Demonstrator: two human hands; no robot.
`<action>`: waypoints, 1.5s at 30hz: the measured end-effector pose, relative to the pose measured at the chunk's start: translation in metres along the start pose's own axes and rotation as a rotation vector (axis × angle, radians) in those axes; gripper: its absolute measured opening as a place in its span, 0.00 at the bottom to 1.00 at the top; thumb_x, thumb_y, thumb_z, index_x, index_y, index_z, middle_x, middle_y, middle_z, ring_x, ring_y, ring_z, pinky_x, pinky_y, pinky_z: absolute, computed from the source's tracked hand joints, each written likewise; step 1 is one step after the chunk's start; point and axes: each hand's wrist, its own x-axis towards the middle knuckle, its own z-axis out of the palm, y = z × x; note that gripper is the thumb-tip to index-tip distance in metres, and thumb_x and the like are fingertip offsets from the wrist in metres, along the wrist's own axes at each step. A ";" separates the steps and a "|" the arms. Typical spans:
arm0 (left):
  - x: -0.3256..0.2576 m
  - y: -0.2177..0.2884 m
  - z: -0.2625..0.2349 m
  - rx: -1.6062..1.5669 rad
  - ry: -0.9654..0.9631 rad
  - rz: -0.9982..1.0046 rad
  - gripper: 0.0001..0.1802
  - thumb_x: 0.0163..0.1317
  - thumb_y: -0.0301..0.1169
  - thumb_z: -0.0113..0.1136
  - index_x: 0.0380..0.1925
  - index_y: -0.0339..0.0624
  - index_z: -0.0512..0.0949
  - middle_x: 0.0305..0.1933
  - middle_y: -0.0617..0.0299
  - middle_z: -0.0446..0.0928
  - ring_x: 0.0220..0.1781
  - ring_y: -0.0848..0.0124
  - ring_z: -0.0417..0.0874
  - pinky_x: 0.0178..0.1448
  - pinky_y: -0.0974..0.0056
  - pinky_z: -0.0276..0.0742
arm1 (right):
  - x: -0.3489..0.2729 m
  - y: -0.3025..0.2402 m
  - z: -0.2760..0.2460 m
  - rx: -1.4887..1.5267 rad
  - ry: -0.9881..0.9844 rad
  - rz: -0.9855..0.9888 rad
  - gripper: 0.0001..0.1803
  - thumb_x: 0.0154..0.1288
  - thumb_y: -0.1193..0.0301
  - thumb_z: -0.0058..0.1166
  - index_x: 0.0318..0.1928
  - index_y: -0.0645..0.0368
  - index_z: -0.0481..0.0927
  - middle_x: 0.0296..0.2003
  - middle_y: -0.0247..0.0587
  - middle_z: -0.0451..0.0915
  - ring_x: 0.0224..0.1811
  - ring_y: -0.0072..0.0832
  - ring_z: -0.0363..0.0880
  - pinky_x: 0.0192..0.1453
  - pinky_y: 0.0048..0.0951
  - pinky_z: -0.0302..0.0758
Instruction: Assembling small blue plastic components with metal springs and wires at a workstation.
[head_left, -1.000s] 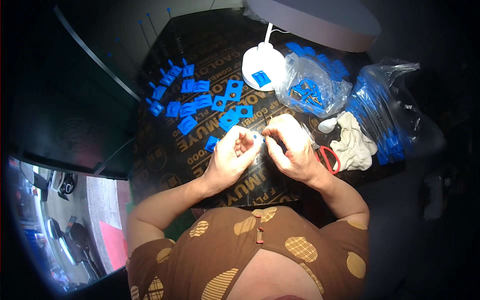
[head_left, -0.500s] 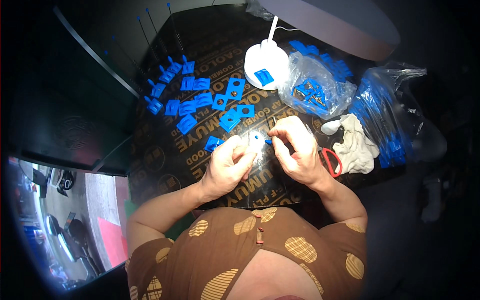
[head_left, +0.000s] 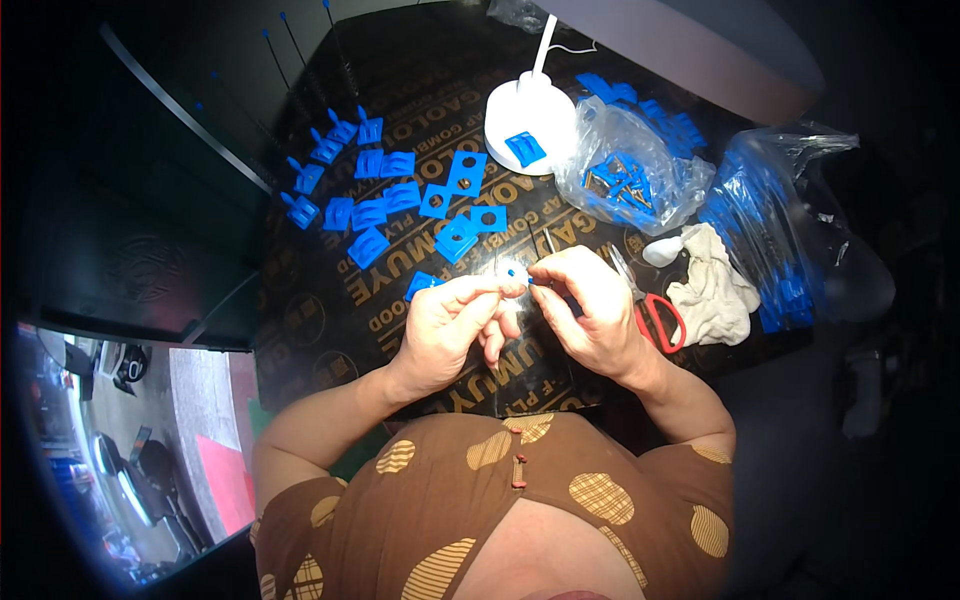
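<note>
My left hand (head_left: 447,330) is closed in a pinch at the table's near middle, with a small blue plastic piece (head_left: 513,272) at its thumb and fingertip. Opposite it, my right hand (head_left: 590,312) pinches something small, with a speck of blue at the fingertips; its shape is hidden. The two sets of fingertips nearly meet under bright light. Left of them lies a blue clip (head_left: 422,286). Farther off are square blue plates with round holes (head_left: 467,173) and several blue clips (head_left: 369,212). Red-handled scissors (head_left: 662,322) lie beside my right wrist.
A white lamp base (head_left: 510,105) bears one blue clip. An open clear bag (head_left: 675,190) holds blue parts and metal pieces; another bag (head_left: 765,230) holds long dark, blue-ended parts. A white cloth (head_left: 712,290) is at right. Blue bases with thin upright rods (head_left: 308,178) stand far left.
My right hand has moved slightly left, its fingertips closer to my left hand's. My left hand has turned, and its lower fingers now show more. The view has shifted slightly.
</note>
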 end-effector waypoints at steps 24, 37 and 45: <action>-0.007 -0.007 0.004 0.074 0.019 0.018 0.15 0.72 0.25 0.44 0.54 0.34 0.74 0.30 0.55 0.80 0.19 0.80 0.73 0.25 0.76 0.70 | -0.003 0.000 0.010 0.063 -0.016 0.003 0.10 0.52 0.83 0.60 0.37 0.66 0.77 0.31 0.48 0.78 0.33 0.42 0.78 0.36 0.35 0.75; -0.006 -0.008 0.003 -0.001 -0.110 -0.015 0.21 0.72 0.25 0.44 0.64 0.39 0.67 0.35 0.54 0.79 0.24 0.79 0.74 0.29 0.76 0.73 | -0.004 -0.005 0.007 -0.024 0.049 -0.077 0.13 0.47 0.84 0.63 0.36 0.66 0.78 0.30 0.47 0.78 0.31 0.41 0.78 0.34 0.34 0.76; -0.008 -0.008 0.006 -0.048 -0.116 -0.049 0.22 0.72 0.27 0.43 0.63 0.28 0.64 0.37 0.49 0.80 0.24 0.75 0.77 0.32 0.73 0.75 | -0.004 -0.006 0.009 -0.055 0.083 -0.115 0.13 0.47 0.84 0.63 0.35 0.65 0.78 0.29 0.46 0.79 0.30 0.39 0.78 0.33 0.34 0.76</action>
